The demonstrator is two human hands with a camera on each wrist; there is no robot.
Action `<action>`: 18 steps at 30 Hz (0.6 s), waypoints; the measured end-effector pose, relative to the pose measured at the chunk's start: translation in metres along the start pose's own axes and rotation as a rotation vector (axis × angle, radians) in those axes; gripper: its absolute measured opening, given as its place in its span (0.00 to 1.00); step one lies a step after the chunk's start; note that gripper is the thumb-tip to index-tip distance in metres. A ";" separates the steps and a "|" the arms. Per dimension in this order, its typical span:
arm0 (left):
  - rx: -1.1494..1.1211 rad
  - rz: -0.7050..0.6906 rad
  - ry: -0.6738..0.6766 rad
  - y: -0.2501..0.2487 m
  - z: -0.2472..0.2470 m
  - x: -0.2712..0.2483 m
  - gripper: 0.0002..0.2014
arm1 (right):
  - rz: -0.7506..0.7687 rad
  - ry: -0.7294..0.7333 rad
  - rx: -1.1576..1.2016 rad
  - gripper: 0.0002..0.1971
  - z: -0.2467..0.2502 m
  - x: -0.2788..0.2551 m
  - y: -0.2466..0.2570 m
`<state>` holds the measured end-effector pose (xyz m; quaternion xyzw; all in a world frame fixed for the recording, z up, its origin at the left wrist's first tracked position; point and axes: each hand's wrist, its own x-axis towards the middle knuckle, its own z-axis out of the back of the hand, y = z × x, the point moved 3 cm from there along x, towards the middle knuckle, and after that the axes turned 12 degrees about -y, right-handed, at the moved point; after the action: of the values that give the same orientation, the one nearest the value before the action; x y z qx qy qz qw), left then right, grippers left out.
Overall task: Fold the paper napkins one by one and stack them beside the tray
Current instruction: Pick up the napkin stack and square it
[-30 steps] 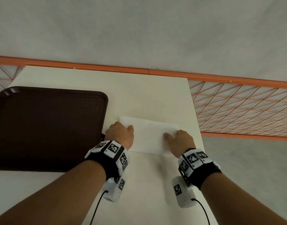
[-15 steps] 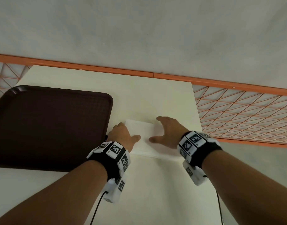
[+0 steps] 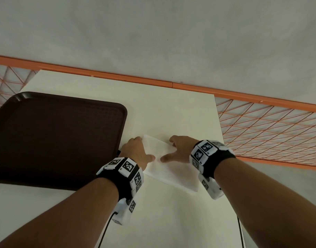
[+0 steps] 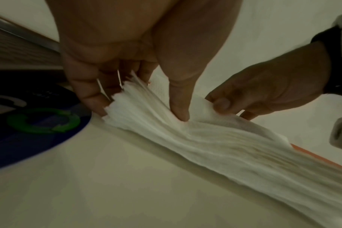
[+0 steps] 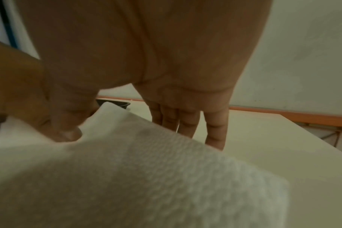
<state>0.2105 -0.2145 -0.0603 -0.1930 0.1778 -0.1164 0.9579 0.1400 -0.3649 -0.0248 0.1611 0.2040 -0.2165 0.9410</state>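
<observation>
A thick stack of white paper napkins (image 3: 171,172) lies slanted on the cream table (image 3: 171,113), just right of the dark brown tray (image 3: 124,122). My left hand (image 3: 136,152) grips the stack's left end. Its fingers curl round the edge and its thumb (image 4: 179,111) presses on top. My right hand (image 3: 178,149) sits at the far edge near the middle. It pinches the top napkin (image 4: 209,111), slightly raised, between thumb (image 5: 68,132) and fingers (image 5: 215,131). The tray looks bare.
The table's right edge (image 3: 219,140) runs close to my right wrist, with orange mesh railing (image 3: 270,131) and grey floor beyond. A dark blue packet with a green arrow ring (image 4: 43,121) lies by my left hand, next to the tray.
My right hand has left the stack's right end and moved left to the far edge near the middle, where it lifts the top napkin. The left hand has stayed on the left end.
</observation>
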 end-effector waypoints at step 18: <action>0.122 -0.270 0.117 0.009 0.019 -0.030 0.35 | -0.301 0.014 0.300 0.26 -0.053 -0.033 0.012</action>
<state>0.1920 -0.1914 -0.0393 -0.1496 0.1984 -0.2659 0.9314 0.1018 -0.3229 -0.0529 0.2687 0.1980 -0.3814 0.8620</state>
